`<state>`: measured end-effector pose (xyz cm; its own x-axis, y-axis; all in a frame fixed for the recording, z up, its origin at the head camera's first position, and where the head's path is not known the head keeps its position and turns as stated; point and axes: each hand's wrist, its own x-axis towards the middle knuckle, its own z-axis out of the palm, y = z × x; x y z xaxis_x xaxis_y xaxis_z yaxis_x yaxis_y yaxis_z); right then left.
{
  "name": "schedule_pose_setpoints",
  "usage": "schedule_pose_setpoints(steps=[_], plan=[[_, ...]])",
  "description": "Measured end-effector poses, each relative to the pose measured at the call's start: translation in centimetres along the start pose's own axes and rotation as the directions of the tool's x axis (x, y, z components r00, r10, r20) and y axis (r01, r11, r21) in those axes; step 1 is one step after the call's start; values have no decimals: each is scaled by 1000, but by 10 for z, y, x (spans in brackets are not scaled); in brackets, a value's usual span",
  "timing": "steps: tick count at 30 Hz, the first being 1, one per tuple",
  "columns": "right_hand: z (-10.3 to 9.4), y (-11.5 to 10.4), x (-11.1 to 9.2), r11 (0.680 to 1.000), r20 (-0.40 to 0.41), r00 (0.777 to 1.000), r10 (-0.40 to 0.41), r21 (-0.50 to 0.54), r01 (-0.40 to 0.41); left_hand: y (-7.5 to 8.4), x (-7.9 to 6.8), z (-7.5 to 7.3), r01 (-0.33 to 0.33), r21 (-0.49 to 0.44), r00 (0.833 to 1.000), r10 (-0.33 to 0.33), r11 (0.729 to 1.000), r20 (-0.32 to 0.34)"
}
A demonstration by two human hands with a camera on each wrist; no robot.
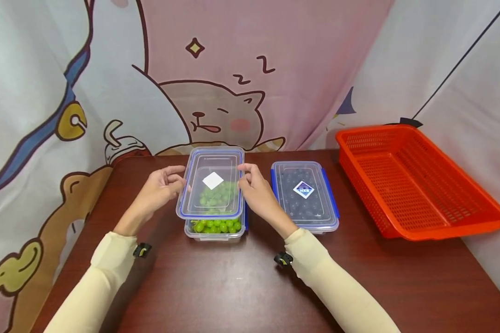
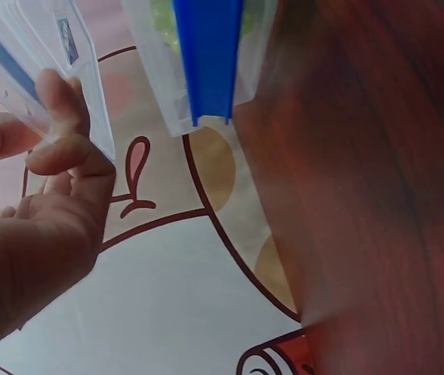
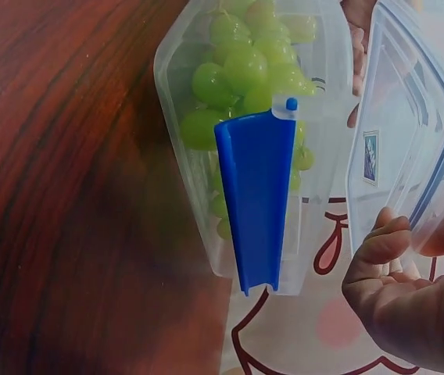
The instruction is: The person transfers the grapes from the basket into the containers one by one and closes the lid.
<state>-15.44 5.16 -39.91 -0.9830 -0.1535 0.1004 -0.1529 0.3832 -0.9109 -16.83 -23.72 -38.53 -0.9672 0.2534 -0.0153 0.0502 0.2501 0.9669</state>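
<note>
A clear lid (image 1: 193, 192) with a blue seal and a white diamond sticker is held above a clear plastic container (image 1: 216, 237) of green grapes (image 1: 216, 227). My left hand (image 1: 160, 187) pinches the lid's left edge, and my right hand (image 1: 258, 192) pinches its right edge. In the right wrist view, a gap separates the lid (image 3: 390, 101) from the container. Blue side clips hang down on the container: one clip (image 2: 206, 62) shows in the left wrist view, the other clip (image 3: 257, 195) in the right wrist view.
To the right sits a lidded container (image 1: 306, 210) of dark round fruit, with blue clips on its sides. Farther right stands an orange-red plastic basket (image 1: 454, 231). A printed curtain (image 1: 316, 60) hangs behind the brown table (image 1: 216, 286).
</note>
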Motion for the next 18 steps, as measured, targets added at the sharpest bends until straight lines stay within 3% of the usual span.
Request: schedule_pose_setpoints(steps=[10, 14, 18], plan=[[-3, 2, 1, 994, -68, 998, -16, 108, 23, 6, 0, 7, 54, 30, 995, -51, 998, -87], [-6, 2, 1, 997, -102, 994, -48, 52, 54, 7, 0, 9, 42, 23, 989, -38, 999, -142], [-9, -1, 1, 991, -156, 979, -133, -51, 126, 7, 0, 8, -37, -9, 979, 35, 999, -201]])
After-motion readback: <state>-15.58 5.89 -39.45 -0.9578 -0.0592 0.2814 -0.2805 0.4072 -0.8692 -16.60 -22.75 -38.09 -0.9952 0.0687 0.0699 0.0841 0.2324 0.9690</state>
